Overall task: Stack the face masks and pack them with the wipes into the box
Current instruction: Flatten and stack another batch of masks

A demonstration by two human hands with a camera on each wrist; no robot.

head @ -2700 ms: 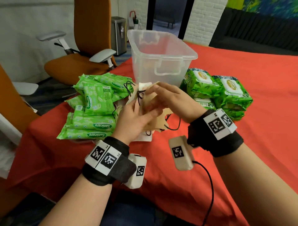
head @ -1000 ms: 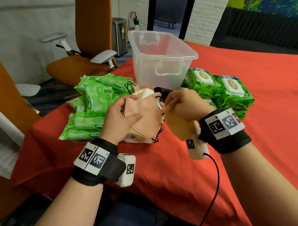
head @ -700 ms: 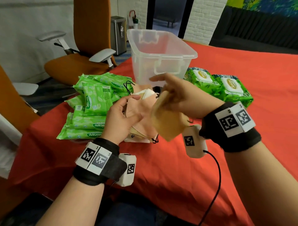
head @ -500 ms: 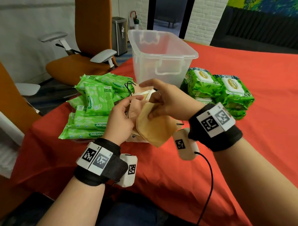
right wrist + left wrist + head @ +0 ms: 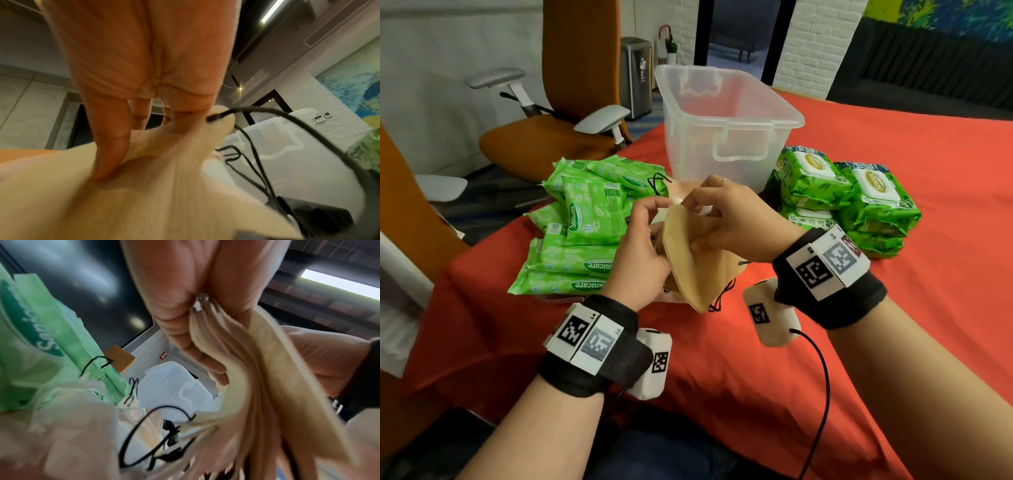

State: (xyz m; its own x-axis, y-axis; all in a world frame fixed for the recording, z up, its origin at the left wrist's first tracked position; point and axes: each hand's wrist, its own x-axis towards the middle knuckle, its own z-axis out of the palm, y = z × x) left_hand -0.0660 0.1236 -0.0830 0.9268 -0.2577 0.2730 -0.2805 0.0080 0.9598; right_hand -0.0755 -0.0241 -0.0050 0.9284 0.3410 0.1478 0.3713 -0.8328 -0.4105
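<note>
Stack of tan folded fabric face masks with black ear loops (image 5: 698,263): held above the red-clothed tabletop (image 5: 893,325), near its left edge. Left hand (image 5: 638,260): fingers curled round the stack from the left, clamped. Right hand (image 5: 736,222): thumb and fingers pinching the outermost mask, closed on it.

Clear lidless plastic storage box (image 5: 726,126): upright toward the far left corner, just beyond the hands.

Flat light-green wipe packets (image 5: 585,236): heaped along the left edge, beside the left hand.

Thick dark-green wipe packs with white lids (image 5: 846,195): stacked right of the box, well apart from the flat packets.
</note>
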